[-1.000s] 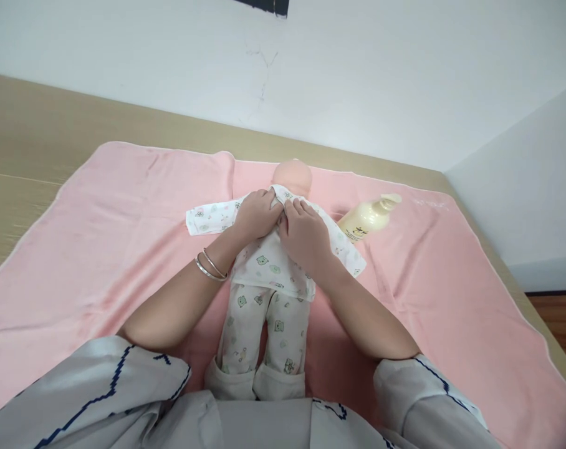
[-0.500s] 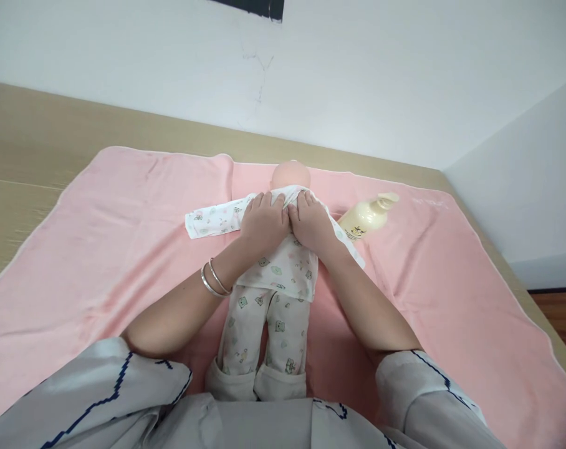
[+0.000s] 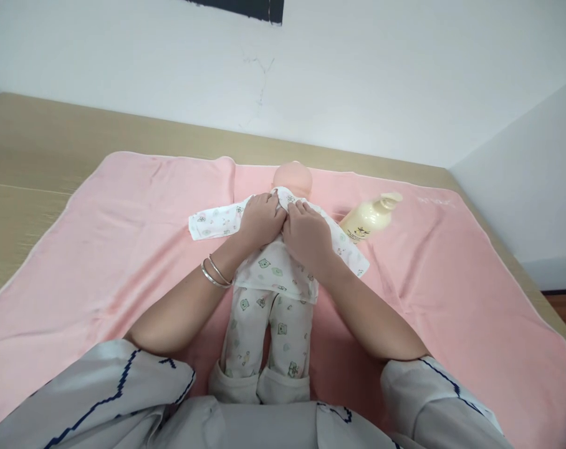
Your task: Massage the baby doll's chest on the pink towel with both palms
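A baby doll (image 3: 292,178) lies with its head toward the wall, dressed in a white printed shirt (image 3: 276,268) and matching pants (image 3: 248,330). Both of my hands are at the shirt's upper chest, near the neckline. The fingers of my left hand (image 3: 263,219) are curled and closed on the shirt's cloth. Beside it, touching, my right hand (image 3: 307,236) is also closed on the shirt, its fingertips partly hidden. The shirt's sleeves spread out to either side and look flat.
Just right of the doll, a pale yellow pump bottle (image 3: 368,218) lies tilted on the pink blanket (image 3: 147,249). Under the blanket is a wooden surface (image 3: 44,137), bordered by a white wall (image 3: 358,81) behind.
My right hand has shifted slightly down and left across the chest. More of the shirt's collar now shows above the hands. The camera view has shifted slightly.
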Available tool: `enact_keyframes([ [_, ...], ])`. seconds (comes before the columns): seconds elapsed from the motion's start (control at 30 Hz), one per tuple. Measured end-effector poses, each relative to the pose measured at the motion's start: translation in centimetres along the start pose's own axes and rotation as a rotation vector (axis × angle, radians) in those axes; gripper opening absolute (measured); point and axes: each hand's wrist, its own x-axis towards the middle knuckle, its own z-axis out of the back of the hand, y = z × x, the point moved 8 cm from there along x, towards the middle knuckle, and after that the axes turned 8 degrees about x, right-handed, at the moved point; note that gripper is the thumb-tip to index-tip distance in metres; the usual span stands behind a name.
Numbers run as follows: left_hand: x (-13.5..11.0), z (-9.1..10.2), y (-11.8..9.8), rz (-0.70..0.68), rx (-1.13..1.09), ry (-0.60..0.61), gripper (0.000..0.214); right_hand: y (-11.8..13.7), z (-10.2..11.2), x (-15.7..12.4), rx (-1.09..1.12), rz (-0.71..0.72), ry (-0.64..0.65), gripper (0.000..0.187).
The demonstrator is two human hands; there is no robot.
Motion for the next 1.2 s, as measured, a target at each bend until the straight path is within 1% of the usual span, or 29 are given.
enact_keyframes([
  [0.1,-0.2,-0.2,0.1,0.065,0.025,0.006,0.039,-1.4,-0.2,1.2,0.074,-0.039,-0.024,0.049],
  [0.23,-0.2,-0.1,0.0,0.077,0.016,-0.016,0.046,-3.1,-0.9,2.1,0.122,-0.133,-0.033,0.058],
  [0.33,-0.2,-0.2,0.1,0.075,0.004,-0.020,0.046,-3.2,-1.0,2.1,0.147,-0.124,-0.066,0.059],
  [0.5,-0.3,-0.1,0.0,0.077,0.018,-0.005,0.048,-3.3,-1.1,2.0,0.150,-0.161,-0.019,0.061],
  [0.6,-0.3,0.2,-0.3,0.077,0.026,0.006,0.048,-3.6,-0.9,2.1,0.175,-0.168,-0.037,0.061],
  [0.77,-0.3,0.3,-0.3,0.076,0.042,0.002,0.046,-4.0,-0.6,2.2,0.196,-0.168,-0.075,0.055],
  [0.87,-0.3,0.2,-0.2,0.065,0.044,-0.029,0.044,-4.2,-0.5,2.2,0.194,-0.169,-0.085,0.051],
  [0.97,-0.4,0.1,-0.2,0.058,0.039,-0.054,0.044,-4.5,-0.3,2.3,0.247,-0.152,-0.126,0.045],
  [1.07,-0.4,0.0,-0.3,0.058,0.026,-0.035,0.045,-4.7,-0.2,2.4,0.253,-0.155,-0.146,0.040],
  [1.2,-0.3,0.1,-0.3,0.062,0.017,0.009,0.046,-4.7,-0.3,2.5,0.190,-0.173,-0.110,0.039],
])
